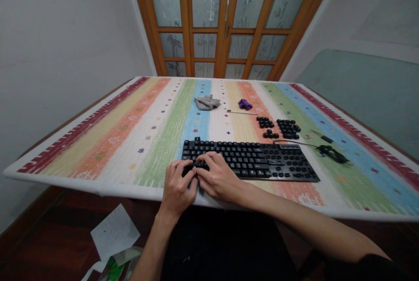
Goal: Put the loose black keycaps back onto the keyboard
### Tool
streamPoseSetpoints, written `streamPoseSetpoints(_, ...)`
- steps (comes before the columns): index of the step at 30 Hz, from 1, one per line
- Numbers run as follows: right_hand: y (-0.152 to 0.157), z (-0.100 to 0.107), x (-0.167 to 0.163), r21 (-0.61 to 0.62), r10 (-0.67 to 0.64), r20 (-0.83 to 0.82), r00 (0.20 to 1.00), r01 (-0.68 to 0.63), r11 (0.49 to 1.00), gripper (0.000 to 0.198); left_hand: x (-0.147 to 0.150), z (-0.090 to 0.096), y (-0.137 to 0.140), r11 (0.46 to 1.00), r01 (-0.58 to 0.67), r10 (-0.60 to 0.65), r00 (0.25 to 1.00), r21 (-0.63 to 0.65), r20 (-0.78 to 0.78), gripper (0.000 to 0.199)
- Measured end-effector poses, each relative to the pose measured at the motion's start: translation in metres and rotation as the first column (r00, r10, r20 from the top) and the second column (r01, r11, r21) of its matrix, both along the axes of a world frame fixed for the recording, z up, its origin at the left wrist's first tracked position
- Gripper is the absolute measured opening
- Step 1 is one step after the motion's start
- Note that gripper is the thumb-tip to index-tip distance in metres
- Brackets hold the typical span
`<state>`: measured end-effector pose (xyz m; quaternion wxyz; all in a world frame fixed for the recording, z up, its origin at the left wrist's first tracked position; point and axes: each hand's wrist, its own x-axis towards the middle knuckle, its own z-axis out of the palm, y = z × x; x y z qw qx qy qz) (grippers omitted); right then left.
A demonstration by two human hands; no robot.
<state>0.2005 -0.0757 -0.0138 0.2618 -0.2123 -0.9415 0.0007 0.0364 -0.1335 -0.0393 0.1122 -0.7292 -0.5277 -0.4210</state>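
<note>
A black keyboard [242, 159] lies near the table's front edge. Its left and middle keys have their caps, while the number pad and the keys beside it at the right are bare of caps. My left hand [179, 183] is at the keyboard's front left corner, fingers curled and pinched together. My right hand [218, 176] meets it there from the right, thumb and fingertips bent inward over the keys. Both hands' fingertips almost touch, and what lies between them is hidden. One loose keycap [197, 139] sits by the keyboard's back left edge.
Behind the keyboard's right side are groups of loose keycaps [288, 128]. A coiled cable [332, 153] lies to the right. Farther back are a grey cloth [207, 102], a purple cloth [245, 104] and a thin stick-like tool [242, 112]. Paper [115, 232] shows below the table edge.
</note>
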Motion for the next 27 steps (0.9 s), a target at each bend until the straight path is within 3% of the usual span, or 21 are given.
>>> streamPoseSetpoints(6, 0.002, -0.001, 0.005, -0.016, -0.011, -0.002, 1.0, 0.011, 1.0, 0.016, 0.002, -0.002, 0.001, 1.0, 0.004, -0.004, 1.0, -0.009, -0.028, 0.014)
streamPoseSetpoints(11, 0.022, 0.023, 0.001, -0.079, 0.023, -0.038, 0.999, -0.026, 0.997, 0.013, 0.002, -0.002, 0.0, 1.0, -0.014, 0.015, 0.999, -0.009, 0.029, 0.018)
streamPoseSetpoints(13, 0.04, 0.034, -0.005, -0.118, -0.044, -0.059, 0.997, 0.036, 0.992, 0.015, 0.001, -0.001, 0.0, 1.0, -0.027, 0.026, 0.999, 0.013, 0.044, 0.023)
streamPoseSetpoints(16, 0.073, 0.043, -0.018, -0.212, -0.166, 0.049, 0.985, 0.172, 0.962, 0.019, 0.001, -0.002, 0.001, 0.999, -0.037, 0.036, 0.998, 0.028, 0.059, 0.026)
streamPoseSetpoints(21, 0.119, 0.034, -0.037, -0.351, -0.16, 0.224, 0.961, 0.233, 0.907, 0.02, 0.0, -0.003, 0.001, 0.998, -0.057, 0.054, 0.996, 0.031, 0.077, 0.029)
streamPoseSetpoints(27, 0.138, 0.026, -0.046, -0.405, -0.131, 0.274, 0.953, 0.238, 0.883, 0.021, 0.0, -0.001, 0.001, 0.998, -0.051, 0.049, 0.995, 0.029, 0.086, 0.029)
